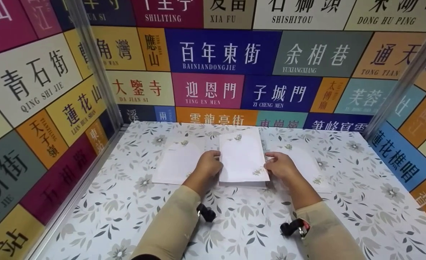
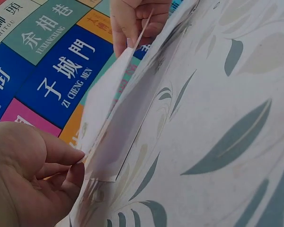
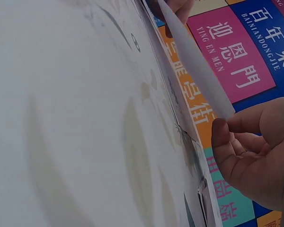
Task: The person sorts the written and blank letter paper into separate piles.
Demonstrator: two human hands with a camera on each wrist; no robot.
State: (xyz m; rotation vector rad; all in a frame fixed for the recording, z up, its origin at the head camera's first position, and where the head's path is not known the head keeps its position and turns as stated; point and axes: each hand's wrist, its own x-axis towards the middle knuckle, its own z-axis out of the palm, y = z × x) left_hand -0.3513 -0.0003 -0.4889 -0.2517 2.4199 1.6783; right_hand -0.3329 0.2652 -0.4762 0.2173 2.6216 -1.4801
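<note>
A white sheet of paper (image 1: 242,159) with small floral prints at its top and lower right corner is raised a little above the table. My left hand (image 1: 209,164) pinches its left edge between thumb and finger, and my right hand (image 1: 279,164) pinches the right edge. In the left wrist view the lifted sheet (image 2: 102,94) stands tilted between the left hand (image 2: 40,172) and the right hand (image 2: 139,23). From the right wrist, the right hand (image 3: 260,149) is seen gripping the sheet's edge (image 3: 203,71). Paper also shows beneath the lifted sheet.
Similar printed sheets lie flat to the left (image 1: 175,164) and right (image 1: 307,166) of the raised one. A leaf-and-flower patterned cover (image 1: 242,224) spans the table. Colourful panels of Chinese place names (image 1: 220,54) wall in its back and sides, with metal posts (image 1: 103,72) at the corners.
</note>
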